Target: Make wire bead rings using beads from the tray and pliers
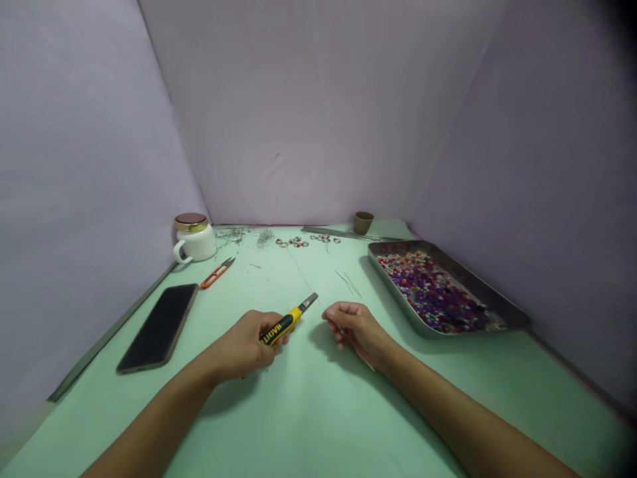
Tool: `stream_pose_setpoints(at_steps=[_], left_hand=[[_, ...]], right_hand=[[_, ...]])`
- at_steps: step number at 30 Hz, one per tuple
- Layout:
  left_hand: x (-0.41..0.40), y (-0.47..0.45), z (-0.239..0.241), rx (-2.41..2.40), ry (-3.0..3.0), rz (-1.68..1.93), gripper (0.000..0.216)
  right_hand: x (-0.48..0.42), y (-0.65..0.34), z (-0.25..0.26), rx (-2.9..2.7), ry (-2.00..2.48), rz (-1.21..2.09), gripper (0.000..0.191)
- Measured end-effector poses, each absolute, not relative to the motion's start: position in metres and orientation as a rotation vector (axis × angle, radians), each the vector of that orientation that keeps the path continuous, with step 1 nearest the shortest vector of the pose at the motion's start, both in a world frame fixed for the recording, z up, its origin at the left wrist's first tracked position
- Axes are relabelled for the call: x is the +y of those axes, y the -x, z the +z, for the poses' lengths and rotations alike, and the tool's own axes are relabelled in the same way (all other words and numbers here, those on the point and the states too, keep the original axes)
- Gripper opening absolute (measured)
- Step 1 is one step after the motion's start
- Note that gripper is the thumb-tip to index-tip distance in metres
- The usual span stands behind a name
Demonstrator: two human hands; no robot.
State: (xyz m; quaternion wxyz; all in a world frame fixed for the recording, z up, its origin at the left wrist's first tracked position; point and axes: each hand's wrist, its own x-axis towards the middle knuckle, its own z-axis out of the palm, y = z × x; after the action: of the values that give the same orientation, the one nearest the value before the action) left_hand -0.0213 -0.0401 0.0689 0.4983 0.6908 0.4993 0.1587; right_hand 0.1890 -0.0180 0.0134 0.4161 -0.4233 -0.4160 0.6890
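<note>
My left hand (253, 345) is closed around a yellow and black utility knife (283, 327), its short blade pointing up and to the right. Between the fingertips of my right hand (355, 325) is the end of a thin wire (304, 273). This wire runs back across the table, past the blade tip, toward red and clear beadwork (292, 243). Whether blade and wire touch I cannot tell. Another beaded piece (326, 239) lies beside the first. A few loose straight wires (348, 283) rest beyond my right hand.
On the right stands a metal tray (398, 292) of purple, red and clear beads. To the left lie a phone (159, 328) and orange thread snips (217, 273), near a lidded white mug (196, 242). Tangled wire (266, 238), a metal ruler-like strip (333, 232) and a small brown pot (363, 223) line the back.
</note>
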Motion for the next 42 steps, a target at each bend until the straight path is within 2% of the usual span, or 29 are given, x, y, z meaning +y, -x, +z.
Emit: stream_pose_setpoints(at_steps=[14,22,31,42], left_hand=[[-0.038,0.022,0.061,1.170,-1.594,0.463,0.018],[-0.037,0.025,0.059,1.225,-1.583,0.513,0.017],[-0.038,0.022,0.064,1.121,-1.223,0.625,0.015],[-0.033,0.032,0.064,1.247,-1.415,0.540,0.015]], right_hand=[[-0.020,-0.184,0.012,-1.041,1.173,1.608,0.017],[-0.020,-0.182,0.010,-1.118,1.198,1.528,0.021],[-0.017,-0.183,0.009,-1.169,1.149,1.520,0.026],[-0.018,-0.181,0.001,-1.134,1.171,1.483,0.019]])
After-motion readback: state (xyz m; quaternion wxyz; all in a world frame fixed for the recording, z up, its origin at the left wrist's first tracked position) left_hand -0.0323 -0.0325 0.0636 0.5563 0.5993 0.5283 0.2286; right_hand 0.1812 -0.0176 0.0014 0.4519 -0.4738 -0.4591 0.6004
